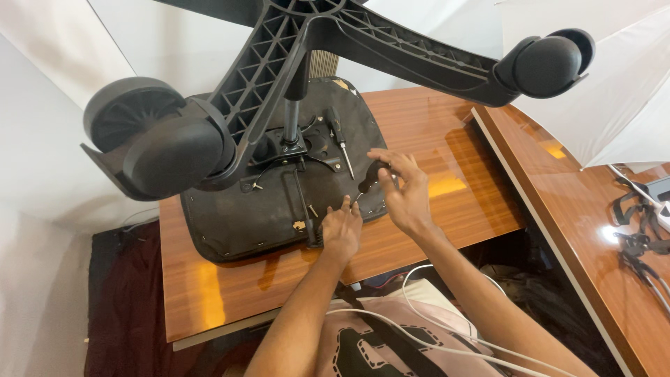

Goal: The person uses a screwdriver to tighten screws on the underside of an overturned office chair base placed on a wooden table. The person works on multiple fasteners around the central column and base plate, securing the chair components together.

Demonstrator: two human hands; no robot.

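head view: office chair flipped upside down on the wooden bench (pixel 447 202), black seat underside (pixel 272 209) facing up, star base (pixel 293 42) and castors (pixel 167 150) sticking up toward the camera. gas column (pixel 293 115) rises from the metal mechanism plate (pixel 296 150) at seat centre. left hand (pixel 342 230) rests on the seat's near edge, fingers curled and pressed together, fingertips down on a spot near a small screw (pixel 312 209); whether it pinches anything, cannot tell. right hand (pixel 401 188) wraps a black-handled screwdriver (pixel 368 183), tilted, tip pointing down at the seat just beside the left fingertips. second screwdriver (pixel 340 139) lies loose on the seat near the mechanism, apart from both hands. second wooden bench (pixel 558 202) abuts on the right, black straps (pixel 638 230) on it. white cable (pixel 447 335) runs across the person's lap below.
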